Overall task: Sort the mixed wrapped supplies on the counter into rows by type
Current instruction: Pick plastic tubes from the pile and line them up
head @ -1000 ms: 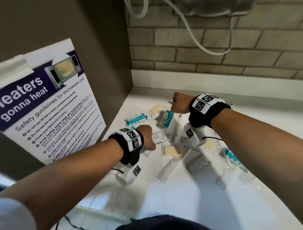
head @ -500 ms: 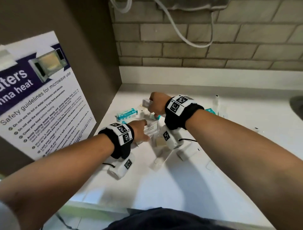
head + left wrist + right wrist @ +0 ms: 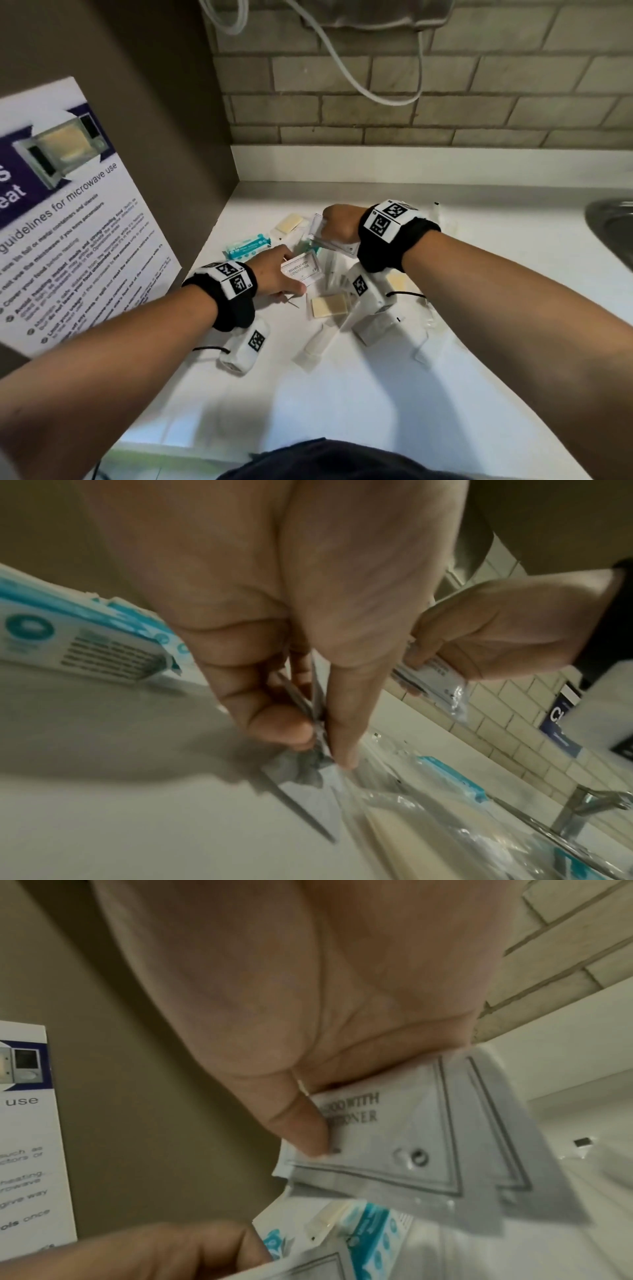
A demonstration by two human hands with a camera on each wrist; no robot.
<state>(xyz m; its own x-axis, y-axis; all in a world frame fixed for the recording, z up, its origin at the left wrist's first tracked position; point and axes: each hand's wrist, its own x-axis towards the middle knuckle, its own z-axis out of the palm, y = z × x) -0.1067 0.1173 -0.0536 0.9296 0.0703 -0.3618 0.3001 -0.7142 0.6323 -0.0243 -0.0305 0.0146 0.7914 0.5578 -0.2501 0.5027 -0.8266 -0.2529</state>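
Now my left hand (image 3: 274,274) pinches a shampoo sachet (image 3: 302,271) low over the tabletop (image 3: 342,394), while my right hand (image 3: 337,224) grips matching sachets (image 3: 411,1139), likely gathering one type above the unsorted pile (image 3: 329,305).

Left hand (image 3: 274,642) fingers (image 3: 281,723) pinch sachet (image 3: 308,772) edge on counter (image 3: 120,791); teal packet (image 3: 68,637) beside.

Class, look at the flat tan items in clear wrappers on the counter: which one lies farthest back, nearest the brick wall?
The tan packet behind the teal-and-white packet, left of the right hand. The others lie nearer the person, by the right wrist camera.
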